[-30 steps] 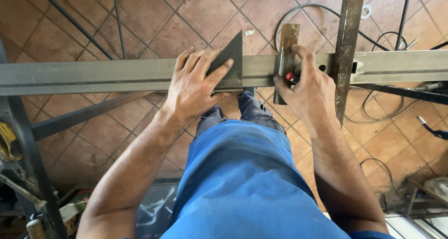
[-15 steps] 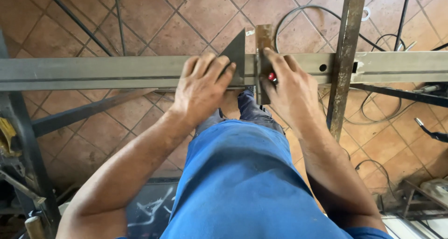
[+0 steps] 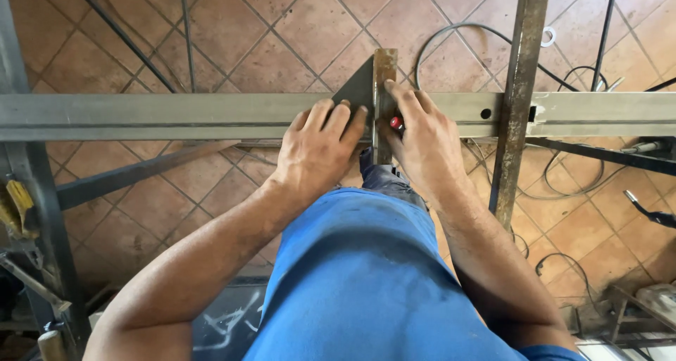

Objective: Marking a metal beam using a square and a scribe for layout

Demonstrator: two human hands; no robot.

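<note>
Since the earlier frames the right hand (image 3: 422,139) has slid the rusty bar (image 3: 384,86) leftward along the beam (image 3: 176,116), so it now stands just against the triangular plate (image 3: 358,90) instead of well to its right.

The beam, a long grey steel section, runs left to right across the whole view above the tiled floor (image 3: 282,23). A rusty upright (image 3: 517,100) crosses it further right, running near to far. The bar's long axis also runs near to far, square to the beam, its far end jutting past the beam's far edge. The plate sits on the beam with its point aimed away and one straight edge along the bar.

The left hand (image 3: 320,146) lies flat, fingers spread and pressing the plate down; its grip is not closed round anything. The right hand's fingers are curled on the bar, with a small red object (image 3: 396,123) tucked under them, too hidden to tell what it is.

The pieces appear brought together and squared; no clamp or weld joining them shows, so fixing seems left to do.
</note>
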